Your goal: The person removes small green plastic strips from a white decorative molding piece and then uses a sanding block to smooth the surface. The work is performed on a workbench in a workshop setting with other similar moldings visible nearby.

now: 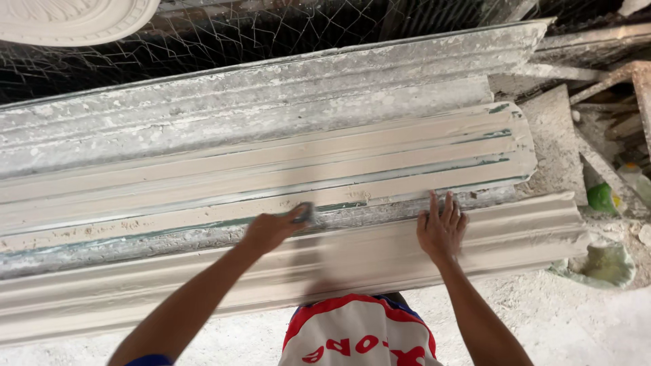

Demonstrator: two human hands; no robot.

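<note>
A long grey ribbed mould trough (271,146) runs left to right across the bench, its channel filled with smooth, wet, pale beige plaster (285,173) that stops short of the right end. Just near it lies a long cast plaster cornice strip (515,234), between the person and the mould. The left hand (271,229) is clenched around a small grey scraping tool (306,213), its tip touching the near edge of the plaster fill. The right hand (442,227) lies flat with fingers spread and released on the mould's near lip. At far left sits a white ornamental plaster disc (74,19). At right, plaster-crusted boards (553,139) and a green plastic bag (602,264).
</note>
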